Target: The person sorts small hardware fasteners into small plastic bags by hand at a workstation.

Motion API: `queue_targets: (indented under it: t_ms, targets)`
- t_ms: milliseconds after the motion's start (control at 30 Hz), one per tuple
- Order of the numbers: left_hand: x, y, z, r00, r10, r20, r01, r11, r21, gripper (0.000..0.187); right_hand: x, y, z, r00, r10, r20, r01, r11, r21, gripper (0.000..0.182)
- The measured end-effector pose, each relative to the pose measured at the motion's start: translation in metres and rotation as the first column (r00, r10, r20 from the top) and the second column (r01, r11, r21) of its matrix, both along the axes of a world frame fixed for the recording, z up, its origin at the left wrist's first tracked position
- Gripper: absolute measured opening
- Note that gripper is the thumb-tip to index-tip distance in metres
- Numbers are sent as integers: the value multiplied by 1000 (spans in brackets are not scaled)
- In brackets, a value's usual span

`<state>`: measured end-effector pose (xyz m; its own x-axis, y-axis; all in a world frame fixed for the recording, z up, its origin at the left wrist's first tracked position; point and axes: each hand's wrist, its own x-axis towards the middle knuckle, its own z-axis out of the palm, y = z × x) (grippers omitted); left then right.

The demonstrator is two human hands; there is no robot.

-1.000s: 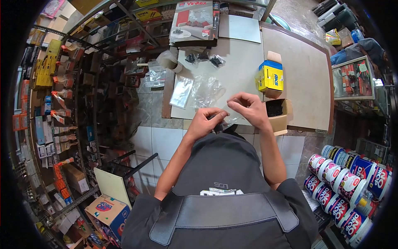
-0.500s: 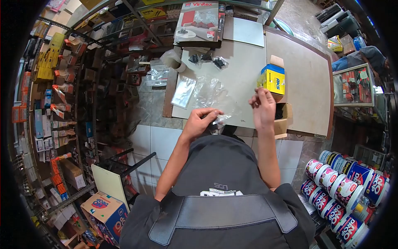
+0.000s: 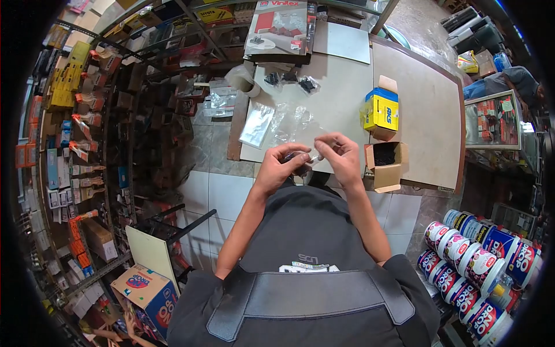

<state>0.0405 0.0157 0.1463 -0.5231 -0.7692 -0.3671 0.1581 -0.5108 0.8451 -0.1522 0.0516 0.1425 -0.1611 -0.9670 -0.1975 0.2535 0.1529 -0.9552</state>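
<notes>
My left hand point(image 3: 276, 170) is closed around a small clear plastic bag point(image 3: 313, 156) with something dark in it, just off the table's near edge. My right hand point(image 3: 342, 162) meets it from the right, its thumb and fingertips pinched at the bag's upper part. Fingers hide much of the bag. Beyond them, loose clear plastic bags point(image 3: 287, 122) and a flat stack of clear bags point(image 3: 256, 126) lie on the table. Right of my right hand sits an open cardboard box point(image 3: 399, 166) full of small black pieces point(image 3: 383, 153).
A yellow and blue box point(image 3: 383, 113) with its flap up stands on the table point(image 3: 419, 104). Several filled bags of black pieces point(image 3: 308, 85) lie farther back, near a roll point(image 3: 247, 85) and a Vinilex box point(image 3: 277, 29). Paint buckets point(image 3: 483, 266) are stacked at right; shelves line the left.
My right hand has come from beside the yellow box, left and nearer, to the bag at my left hand. The open box of black pieces now shows more fully.
</notes>
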Motion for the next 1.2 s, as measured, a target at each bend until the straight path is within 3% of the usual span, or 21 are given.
queue_targets:
  t_ms: [133, 200, 267, 367, 533, 633, 700, 733, 833, 900, 1033, 1100, 1200]
  targets:
    - [-1, 0, 0, 1000, 9, 24, -9, 1000, 1, 24, -13, -2, 5, 998, -67, -8, 67, 998, 4, 12]
    - [-3, 0, -2, 1000, 11, 16, -11, 999, 31, 23, -13, -1, 3, 999, -41, -29, 42, 999, 18, 19]
    - [-4, 0, -5, 1000, 18, 24, -19, 999, 32, 23, -10, 1, 6, 991, -68, 116, 65, 998, 26, 29]
    - [-9, 0, 0, 999, 35, 10, -36, 997, 74, 22, -8, 3, 11, 995, 55, 86, -59, 997, 41, 36]
    - [-13, -1, 3, 997, 63, -52, -52, 981, 185, 22, 1, 5, 0, 973, 10, 231, -20, 999, 38, 30]
    - [-14, -1, -4, 996, 88, -24, -85, 989, 123, 23, 5, 5, -5, 958, -71, 277, 65, 997, 31, 28]
    - [-15, -2, -9, 998, 63, 12, -60, 985, -163, 23, 4, 5, -5, 955, -102, 280, 99, 995, 23, 27]
    - [-13, -2, -10, 998, 62, 12, -59, 985, -162, 23, 3, 6, -5, 955, -86, 283, 83, 996, 24, 26]
    - [-7, -8, -3, 990, 22, 141, 20, 956, -294, 20, -2, 6, 1, 962, -41, 271, 32, 999, 38, 24]
    - [-4, -14, 7, 959, -12, 283, 150, 869, -471, 18, -5, 7, 5, 966, -10, 258, -3, 999, 52, 24]
    - [-7, -22, 19, 958, -30, 286, 158, 887, -434, 19, -10, 3, 16, 967, -5, 254, -21, 995, 99, 22]
    - [-9, -24, 21, 979, -44, 199, 111, 935, -336, 21, -11, 1, 19, 969, -7, 246, -21, 994, 108, 22]
    - [-13, -24, 22, 972, -28, 232, 113, 924, -364, 23, -13, 0, 17, 974, 6, 224, -28, 995, 93, 20]
